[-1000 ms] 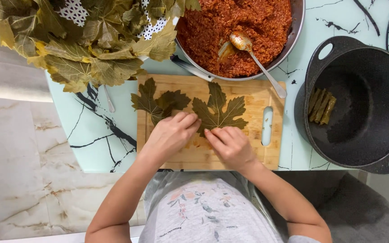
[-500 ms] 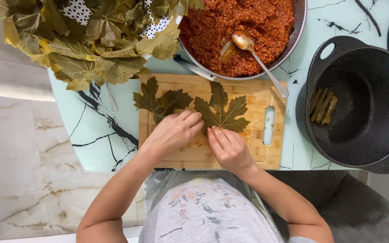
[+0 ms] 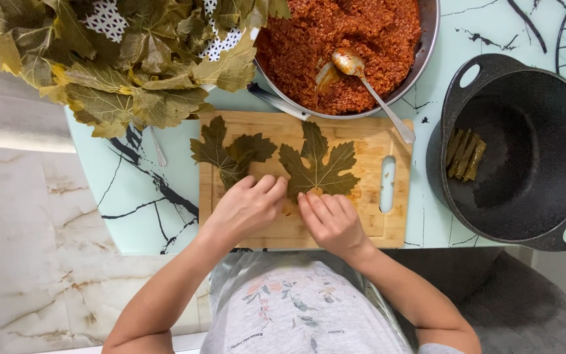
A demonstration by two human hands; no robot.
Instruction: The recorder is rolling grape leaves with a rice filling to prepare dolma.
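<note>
Both my left hand point(image 3: 247, 208) and right hand point(image 3: 329, 219) pinch the vine leaf point(image 3: 318, 169) base on the cutting board point(image 3: 368, 216), fingers probably curled around filling, hidden underneath.

Olive-green vine leaf point(image 3: 318, 167), red-brown rice filling point(image 3: 342, 39), black speckled pot point(image 3: 525, 151), pale wooden board point(image 3: 375, 134)

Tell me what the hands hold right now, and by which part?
Both the left hand and right hand pinch the near bottom edge of the vine leaf on the cutting board.
</note>
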